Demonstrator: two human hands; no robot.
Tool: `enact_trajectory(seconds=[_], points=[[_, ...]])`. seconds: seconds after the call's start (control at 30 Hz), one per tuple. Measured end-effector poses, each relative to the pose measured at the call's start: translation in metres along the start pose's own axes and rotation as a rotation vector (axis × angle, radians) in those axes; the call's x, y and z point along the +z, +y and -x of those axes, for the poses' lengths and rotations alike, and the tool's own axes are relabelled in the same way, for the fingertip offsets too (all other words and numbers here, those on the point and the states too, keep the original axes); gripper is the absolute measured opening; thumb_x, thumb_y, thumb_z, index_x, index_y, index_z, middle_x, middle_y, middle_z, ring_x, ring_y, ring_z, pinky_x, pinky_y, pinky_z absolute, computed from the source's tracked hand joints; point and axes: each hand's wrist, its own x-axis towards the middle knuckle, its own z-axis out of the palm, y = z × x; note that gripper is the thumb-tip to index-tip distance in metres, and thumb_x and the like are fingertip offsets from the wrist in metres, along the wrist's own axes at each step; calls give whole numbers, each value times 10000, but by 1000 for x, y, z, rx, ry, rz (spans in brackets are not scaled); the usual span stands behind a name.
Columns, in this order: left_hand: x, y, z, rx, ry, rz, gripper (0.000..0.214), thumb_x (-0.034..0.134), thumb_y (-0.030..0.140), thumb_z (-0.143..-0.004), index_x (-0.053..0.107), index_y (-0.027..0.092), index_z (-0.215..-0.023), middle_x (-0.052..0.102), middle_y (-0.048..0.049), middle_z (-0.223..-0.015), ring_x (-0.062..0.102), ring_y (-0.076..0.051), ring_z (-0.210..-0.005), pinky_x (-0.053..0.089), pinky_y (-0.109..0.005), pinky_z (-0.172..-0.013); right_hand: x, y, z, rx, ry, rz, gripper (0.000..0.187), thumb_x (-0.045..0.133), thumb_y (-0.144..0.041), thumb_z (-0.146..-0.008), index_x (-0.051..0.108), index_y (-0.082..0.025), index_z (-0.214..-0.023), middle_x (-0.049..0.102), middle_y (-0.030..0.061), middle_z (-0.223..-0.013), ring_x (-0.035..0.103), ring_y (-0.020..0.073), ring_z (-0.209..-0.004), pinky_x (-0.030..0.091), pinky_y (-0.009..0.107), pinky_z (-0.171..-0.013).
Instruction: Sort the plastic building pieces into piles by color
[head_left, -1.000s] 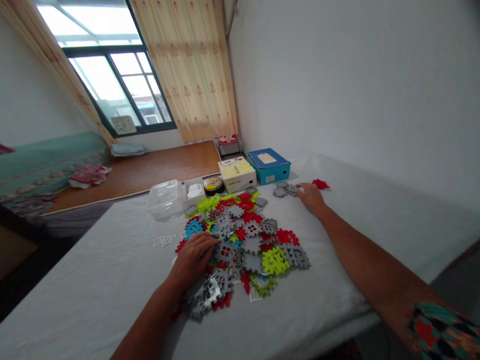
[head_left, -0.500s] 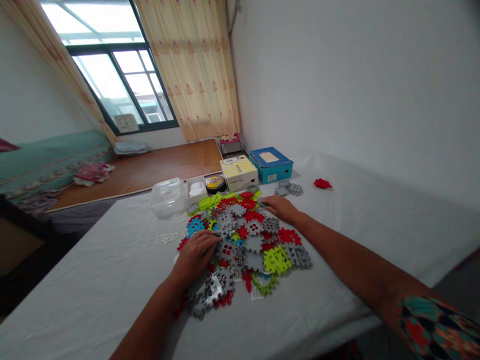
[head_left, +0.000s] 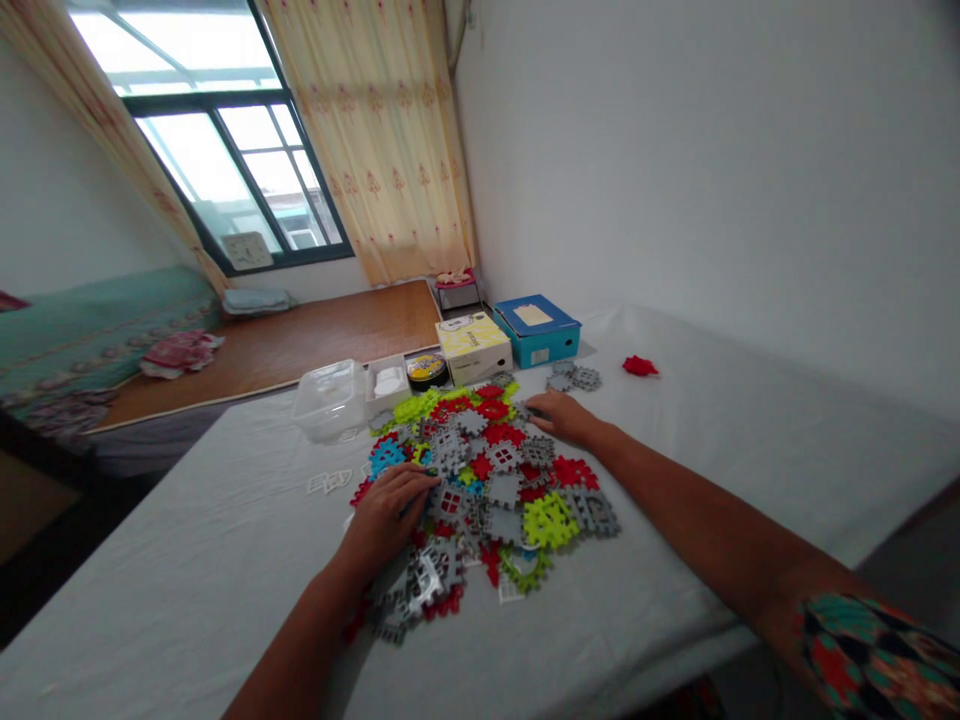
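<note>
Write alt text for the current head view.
A person's left hand rests at the left side of a pile of gray, red, green and blue toothed pieces on a white cloth. The right hand is at the pile's far right edge. Beyond stand a clear tub, a yellow-and-white box and a blue box.

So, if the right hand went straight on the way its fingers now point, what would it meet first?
The right hand would probably first meet the gray piece just ahead; they may already touch, as depth is unclear.
</note>
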Motion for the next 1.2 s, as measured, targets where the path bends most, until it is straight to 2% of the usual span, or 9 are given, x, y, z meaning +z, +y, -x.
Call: enact_trajectory(seconds=[0.1, 0.27, 0.4, 0.53, 0.63, 0.73, 0.87, 1.03, 1.2], points=[[0, 0, -1, 5, 3, 1, 239, 508, 206, -925, 697, 238, -1069, 697, -69, -1040, 630, -184, -1013, 549, -358, -875, -9, 2, 0, 106, 88, 51, 276, 513, -243, -897, 705, -172, -1082, 721, 118, -1013, 620, 234, -931, 434, 329, -861], [0, 0, 0, 5, 2, 17, 231, 516, 205, -921, 697, 243, -1059, 702, -60, -1024, 627, -186, -1022, 540, -355, -886, -18, 23, 4, 511, 390, 41, 324, 456, -315, -914, 701, -188, -1084, 711, 105, -1032, 619, 244, -927, 444, 339, -856], [1, 0, 1, -5, -9, 10, 226, 522, 208, -921, 695, 244, -1061, 701, -58, -1034, 622, -189, -1037, 535, -357, -894, -14, 49, 11, 657, 411, -54, 314, 463, -306, -880, 709, -173, -1021, 708, 109, -1010, 623, 245, -930, 461, 350, -861], [1, 0, 1, -1, -8, 0, 223, 521, 204, -923, 693, 232, -1061, 704, -64, -1034, 620, -191, -1039, 533, -363, -899, -14, 59, 14, 735, 482, -109, 392, 499, -322, -851, 643, -135, -1163, 663, 149, -1090, 621, 253, -916, 473, 373, -861], [1, 0, 0, 3, -11, 1, 224, 519, 201, -923, 694, 234, -1059, 706, -60, -1024, 620, -190, -1038, 533, -357, -897, -16, 46, 11, 661, 533, -113, 413, 509, -297, -853, 604, -124, -1215, 627, 158, -1139, 619, 220, -832, 479, 364, -848], [1, 0, 0, 1, -12, 1, 227, 514, 198, -924, 696, 236, -1056, 703, -60, -1025, 621, -186, -1033, 534, -349, -890, -13, 16, 4, 360, 345, -179, 343, 504, -280, -887, 627, -168, -1187, 660, 109, -1104, 615, 204, -868, 474, 353, -873], [1, 1, -1, 3, 0, -5, 223, 511, 211, -925, 701, 229, -1042, 706, -62, -1019, 627, -188, -1024, 536, -356, -887, -1, -30, -8, -10, 131, -144, 413, 498, -216, -914, 548, -200, -1324, 606, 99, -1288, 521, 235, -1155, 411, 409, -997], [-1, 3, -2, 3, 16, 7, 221, 516, 215, -919, 705, 235, -1033, 708, -59, -1012, 634, -183, -1009, 541, -344, -877, 3, -51, -18, 10, 12, -38, 500, 503, -121, -897, 498, -220, -1388, 576, 125, -1314, 455, 250, -1244, 433, 413, -940], [0, 2, -2, 2, 9, 5, 228, 514, 206, -922, 698, 235, -1052, 703, -63, -1027, 631, -184, -1014, 541, -350, -874, -2, -45, -15, 8, 56, -57, 454, 630, -133, -841, 599, -225, -1284, 621, 120, -1213, 522, 240, -1166, 432, 389, -923]])
